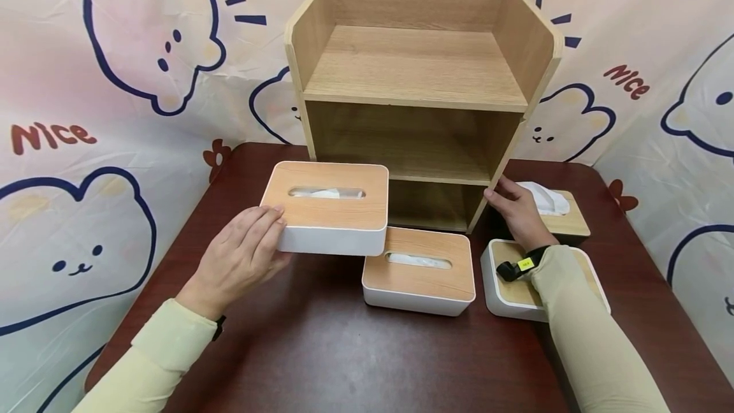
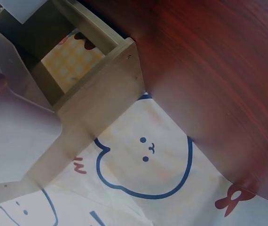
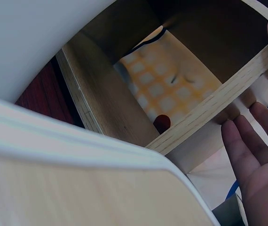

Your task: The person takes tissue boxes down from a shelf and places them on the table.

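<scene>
My left hand (image 1: 237, 257) grips the near left corner of a white tissue box (image 1: 329, 196) with a wood-grain lid and an oval slot. The box is raised in front of the shelf's left side; its white wall (image 2: 21, 127) fills the left of the left wrist view. With its fingers extended, my right hand (image 1: 518, 209) touches the lower right side of the wooden shelf (image 1: 413, 107). In the right wrist view the fingertips (image 3: 230, 129) press the outer side panel, while the thumb is at its front edge.
A second slotted tissue box (image 1: 415, 282) stands on the dark red table (image 1: 367, 362) before the shelf. Below the right forearm sits a white-rimmed box (image 1: 585, 285), and behind it a wood-topped box (image 1: 576, 215) with tissue showing. A cartoon-printed cloth (image 1: 132, 222) surrounds the table.
</scene>
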Available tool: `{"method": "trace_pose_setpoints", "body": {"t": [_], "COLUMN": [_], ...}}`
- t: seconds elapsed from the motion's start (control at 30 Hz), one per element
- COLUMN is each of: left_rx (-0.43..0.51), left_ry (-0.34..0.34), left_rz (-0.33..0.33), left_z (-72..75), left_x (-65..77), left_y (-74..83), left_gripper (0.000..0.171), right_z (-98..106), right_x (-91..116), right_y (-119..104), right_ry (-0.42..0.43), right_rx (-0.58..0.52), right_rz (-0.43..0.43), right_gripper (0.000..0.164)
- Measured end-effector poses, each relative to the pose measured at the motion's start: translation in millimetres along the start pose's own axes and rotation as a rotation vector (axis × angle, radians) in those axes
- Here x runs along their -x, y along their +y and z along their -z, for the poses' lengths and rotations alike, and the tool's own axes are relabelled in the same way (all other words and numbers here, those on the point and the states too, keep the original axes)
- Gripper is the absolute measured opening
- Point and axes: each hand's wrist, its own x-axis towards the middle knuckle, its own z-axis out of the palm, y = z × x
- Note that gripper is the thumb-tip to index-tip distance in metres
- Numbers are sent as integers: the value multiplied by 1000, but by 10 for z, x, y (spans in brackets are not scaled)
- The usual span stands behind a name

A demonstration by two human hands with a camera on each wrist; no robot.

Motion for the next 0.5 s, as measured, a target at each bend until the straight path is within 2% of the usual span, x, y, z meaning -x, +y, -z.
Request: {"method": "trace_pose_setpoints", "body": {"t": [0.2,0.4,0.5], "left_rx": [12,-3,-4], "left_ry": [17,-19,-13], "left_rz": [14,24,29], "left_z": [37,86,97], "left_x": [61,130,145], "left_y": [-11,-32,-35], "left_gripper": [37,38,38], "right_z": [-7,-6,-8], "right_x": [5,9,12], "right_y": [-2,-13,-18], "right_ry": [1,-2,-8], "right_rx": [31,40,40], "right_rz": [-8,-12,-14], "right_gripper": [59,59,59]}}
